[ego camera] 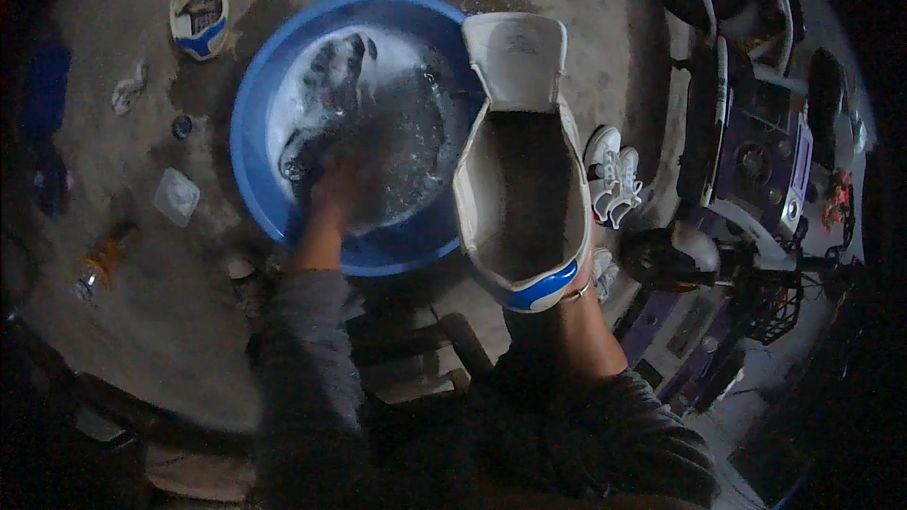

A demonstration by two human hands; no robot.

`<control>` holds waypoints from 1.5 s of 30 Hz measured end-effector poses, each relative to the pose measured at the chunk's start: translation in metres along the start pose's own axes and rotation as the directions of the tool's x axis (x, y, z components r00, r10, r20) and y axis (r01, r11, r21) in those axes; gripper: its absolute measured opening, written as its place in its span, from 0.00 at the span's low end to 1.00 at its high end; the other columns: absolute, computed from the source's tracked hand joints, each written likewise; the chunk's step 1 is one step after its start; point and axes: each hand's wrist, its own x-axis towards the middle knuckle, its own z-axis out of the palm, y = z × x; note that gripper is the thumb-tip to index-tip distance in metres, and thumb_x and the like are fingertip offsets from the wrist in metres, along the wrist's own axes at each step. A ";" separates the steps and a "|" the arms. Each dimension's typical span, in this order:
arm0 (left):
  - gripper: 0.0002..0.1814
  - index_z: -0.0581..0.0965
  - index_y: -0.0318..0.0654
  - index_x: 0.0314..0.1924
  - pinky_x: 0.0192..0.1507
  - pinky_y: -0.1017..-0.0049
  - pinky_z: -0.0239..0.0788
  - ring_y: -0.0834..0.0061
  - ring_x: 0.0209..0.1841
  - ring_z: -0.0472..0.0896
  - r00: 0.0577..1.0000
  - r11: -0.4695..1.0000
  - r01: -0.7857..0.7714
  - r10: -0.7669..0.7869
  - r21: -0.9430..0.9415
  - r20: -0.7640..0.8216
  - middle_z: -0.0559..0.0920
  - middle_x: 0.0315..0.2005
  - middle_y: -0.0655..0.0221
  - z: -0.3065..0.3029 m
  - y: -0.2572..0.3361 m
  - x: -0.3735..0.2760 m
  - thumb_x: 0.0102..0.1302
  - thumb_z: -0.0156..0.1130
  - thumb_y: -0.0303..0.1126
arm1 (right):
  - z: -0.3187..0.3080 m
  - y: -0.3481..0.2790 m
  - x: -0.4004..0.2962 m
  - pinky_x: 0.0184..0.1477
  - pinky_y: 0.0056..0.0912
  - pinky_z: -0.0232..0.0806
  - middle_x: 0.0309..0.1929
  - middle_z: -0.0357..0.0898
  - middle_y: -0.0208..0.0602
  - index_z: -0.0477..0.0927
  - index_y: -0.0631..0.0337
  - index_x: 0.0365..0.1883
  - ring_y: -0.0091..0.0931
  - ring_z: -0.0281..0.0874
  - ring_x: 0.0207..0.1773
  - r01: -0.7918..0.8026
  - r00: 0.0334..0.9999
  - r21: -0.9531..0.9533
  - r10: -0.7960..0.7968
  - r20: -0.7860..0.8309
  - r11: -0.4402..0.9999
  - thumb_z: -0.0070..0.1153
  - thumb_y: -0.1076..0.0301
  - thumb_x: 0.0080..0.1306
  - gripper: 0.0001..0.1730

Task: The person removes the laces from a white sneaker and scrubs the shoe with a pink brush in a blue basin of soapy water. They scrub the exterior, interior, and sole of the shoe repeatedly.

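A white shoe (517, 64) with a blue heel patch is held up over the right rim of the blue plastic basin (248, 177), opening towards me and tongue folded out. My right hand (585, 270) supports it from behind; the shoe hides most of that hand, and a bracelet circles the wrist. Inside the basin, my left hand (339, 188) reaches into sudsy water (411, 170). Blur and shadow hide its fingers and whatever they may touch. A dark, foam-covered item (329, 71) lies further back in the water.
Another white shoe with blue heel (200, 39) rests on the concrete floor at upper left. Below it are a clear plastic container (177, 196) and an orange-and-clear object (99, 268). White sneakers (613, 170) stand right of the basin, beside parked two-wheelers (751, 149).
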 end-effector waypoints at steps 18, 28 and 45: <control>0.24 0.65 0.34 0.46 0.44 0.69 0.62 0.61 0.43 0.71 0.985 0.972 -0.163 0.151 -0.168 -0.083 0.73 0.38 0.54 -0.233 0.201 -0.194 0.49 0.56 0.38 | 0.028 -0.001 -0.064 0.49 0.32 0.62 0.45 0.69 0.41 0.63 0.64 0.50 0.30 0.70 0.45 -0.088 0.914 -0.096 0.118 0.388 0.992 0.43 0.58 0.59 0.24; 0.26 0.65 0.36 0.47 0.44 0.63 0.61 0.50 0.41 0.68 0.803 0.873 -0.408 0.482 0.267 -0.350 0.65 0.43 0.49 -0.169 0.224 -0.244 0.45 0.59 0.29 | 0.015 0.003 -0.087 0.47 0.33 0.63 0.45 0.69 0.39 0.62 0.62 0.51 0.29 0.71 0.44 -0.212 0.884 0.084 0.154 0.442 0.974 0.43 0.60 0.59 0.23; 0.24 0.71 0.40 0.43 0.45 0.69 0.63 0.59 0.48 0.68 0.844 0.929 -0.360 0.285 -0.087 -0.455 0.66 0.48 0.57 -0.145 0.196 -0.225 0.44 0.59 0.40 | 0.013 0.009 -0.087 0.42 0.28 0.66 0.40 0.72 0.39 0.65 0.66 0.46 0.27 0.72 0.40 -0.162 0.902 -0.228 0.238 0.360 0.960 0.47 0.59 0.58 0.23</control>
